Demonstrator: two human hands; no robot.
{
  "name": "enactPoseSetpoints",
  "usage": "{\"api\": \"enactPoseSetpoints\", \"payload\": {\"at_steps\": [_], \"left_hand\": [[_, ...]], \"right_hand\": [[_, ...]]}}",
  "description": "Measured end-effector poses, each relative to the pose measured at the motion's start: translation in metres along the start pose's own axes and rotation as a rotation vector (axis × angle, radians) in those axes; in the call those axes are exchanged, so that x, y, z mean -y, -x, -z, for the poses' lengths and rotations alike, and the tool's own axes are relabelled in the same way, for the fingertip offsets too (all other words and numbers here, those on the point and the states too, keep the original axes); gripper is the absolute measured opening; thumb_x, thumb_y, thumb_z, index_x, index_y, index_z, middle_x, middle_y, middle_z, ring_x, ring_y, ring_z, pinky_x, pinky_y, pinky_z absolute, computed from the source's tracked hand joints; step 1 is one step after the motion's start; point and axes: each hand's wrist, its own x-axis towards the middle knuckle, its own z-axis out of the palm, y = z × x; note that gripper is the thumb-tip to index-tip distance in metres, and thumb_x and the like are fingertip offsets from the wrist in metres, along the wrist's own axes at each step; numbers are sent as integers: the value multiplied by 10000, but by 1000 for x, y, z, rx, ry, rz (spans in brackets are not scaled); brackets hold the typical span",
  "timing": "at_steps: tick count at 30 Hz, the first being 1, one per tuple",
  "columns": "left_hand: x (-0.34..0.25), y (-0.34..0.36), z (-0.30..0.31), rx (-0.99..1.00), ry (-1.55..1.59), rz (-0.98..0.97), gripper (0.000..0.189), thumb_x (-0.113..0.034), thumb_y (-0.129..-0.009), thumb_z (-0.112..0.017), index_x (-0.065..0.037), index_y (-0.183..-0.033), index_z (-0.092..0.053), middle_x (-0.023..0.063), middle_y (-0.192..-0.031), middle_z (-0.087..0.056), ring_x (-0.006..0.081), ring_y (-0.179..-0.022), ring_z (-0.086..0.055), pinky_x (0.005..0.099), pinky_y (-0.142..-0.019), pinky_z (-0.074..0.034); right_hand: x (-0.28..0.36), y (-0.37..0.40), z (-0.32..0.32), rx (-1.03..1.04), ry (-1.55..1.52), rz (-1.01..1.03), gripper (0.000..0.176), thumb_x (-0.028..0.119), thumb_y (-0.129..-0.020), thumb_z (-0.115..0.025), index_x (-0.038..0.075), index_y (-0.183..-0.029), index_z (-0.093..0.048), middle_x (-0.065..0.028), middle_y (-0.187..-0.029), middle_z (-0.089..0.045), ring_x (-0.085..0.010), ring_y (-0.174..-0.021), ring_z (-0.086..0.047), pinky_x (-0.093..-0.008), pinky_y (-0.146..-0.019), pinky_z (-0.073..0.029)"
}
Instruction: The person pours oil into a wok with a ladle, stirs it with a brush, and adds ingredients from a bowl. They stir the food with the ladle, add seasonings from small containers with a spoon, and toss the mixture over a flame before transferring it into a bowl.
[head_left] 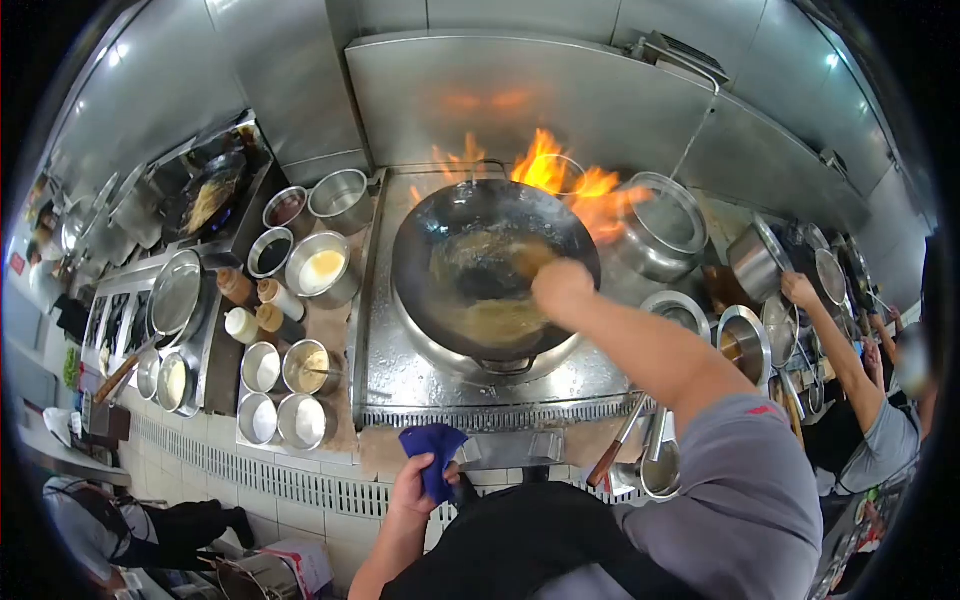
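A large black wok (425, 235) sits on the burner of the steel stove. Over its right side, my right hand (562, 292) is closed on what looks like a tan wok brush (530, 258), smeared by motion. Another yellowish blur lies in the wok's lower part, and the wet inside looks shiny. My left hand (412, 487) grips a folded dark blue cloth (432, 450) in front of the stove's edge, apart from the wok.
Tall flames (565, 175) rise behind the wok. Water runs from a tap (715, 88) into a steel pot (665, 225). Seasoning bowls (302, 420) and bottles (280, 298) stand at left. A ladle (615, 440) lies at right, where a co-worker's hand (798, 290) touches a pot (757, 260).
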Motion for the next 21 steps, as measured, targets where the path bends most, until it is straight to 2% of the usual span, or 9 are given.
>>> {"api": "enactPoseSetpoints", "payload": {"at_steps": [3, 7, 10, 12, 13, 16, 18, 19, 21], "left_hand": [[-1, -12, -16, 56, 28, 47, 321, -343, -897, -580, -57, -1035, -533, 62, -775, -553, 151, -567, -425, 274, -524, -339], [-1, -35, -35, 117, 72, 145, 444, -481, -923, -523, -66, -1078, -538, 68, -765, -565, 165, -588, -465, 280, -535, -372], [5, -54, -62, -111, -128, 139, 583, -609, -918, -395, -78, -1108, -539, 95, -857, -603, 211, -628, -527, 327, -558, -422], [7, -67, -70, -176, -228, 32, 604, -610, -930, -346, -94, -1189, -525, 122, -1022, -625, 277, -818, -611, 394, -653, -495], [6, -71, -70, -120, -221, 31, 584, -579, -950, -324, -101, -1243, -486, 141, -1153, -600, 296, -1011, -606, 451, -768, -530], [-2, -72, -94, -9, -280, 94, 570, -558, -960, -313, -98, -1265, -454, 142, -1181, -588, 283, -1093, -579, 475, -831, -528], [-1, -85, -96, 17, -291, 100, 557, -540, -965, -318, -92, -1274, -434, 136, -1172, -587, 276, -1081, -588, 494, -875, -517], [-1, -92, -99, -27, -337, 108, 577, -537, -962, -340, -63, -1276, -431, 131, -1161, -590, 269, -1058, -598, 492, -848, -525], [0, -99, -111, -125, -409, 94, 572, -526, -954, -397, -42, -1255, -447, 118, -1115, -607, 260, -999, -624, 488, -795, -541]], "right_hand": [[-20, -78, -8, -291, -184, 40, 241, 139, -859, -496, 68, -1040, -637, -151, -990, -680, -310, -915, -670, -451, -716, -540], [43, -33, 23, -213, -339, 142, 259, 91, -846, -492, 36, -1053, -638, -185, -1029, -667, -323, -957, -655, -425, -784, -529], [59, 23, 18, -135, -214, 346, 207, 105, -832, -517, 45, -943, -680, -192, -1013, -665, -305, -958, -656, -417, -732, -541], [43, 82, 11, -147, -66, 545, 201, 141, -840, -535, 57, -903, -706, -180, -996, -672, -309, -932, -666, -450, -666, -543], [34, 97, -8, -46, -63, 465, 206, 156, -841, -546, 66, -924, -712, -163, -973, -677, -297, -900, -671, -465, -624, -539], [-20, 86, -22, 94, 266, 50, 219, 182, -853, -562, 101, -982, -719, -110, -920, -676, -250, -832, -671, -489, -515, -519], [-78, -4, -36, -190, 421, -88, 226, 186, -859, -551, 104, -1013, -695, -82, -881, -676, -235, -811, -674, -498, -447, -492], [-101, -30, -10, -349, 189, -49, 272, 188, -873, -527, 94, -1100, -643, -109, -869, -684, -281, -800, -681, -522, -466, -494], [-122, -79, 19, -517, -56, -70, 311, 210, -890, -491, 65, -1146, -592, -175, -913, -679, -337, -854, -673, -482, -659, -531]]}}
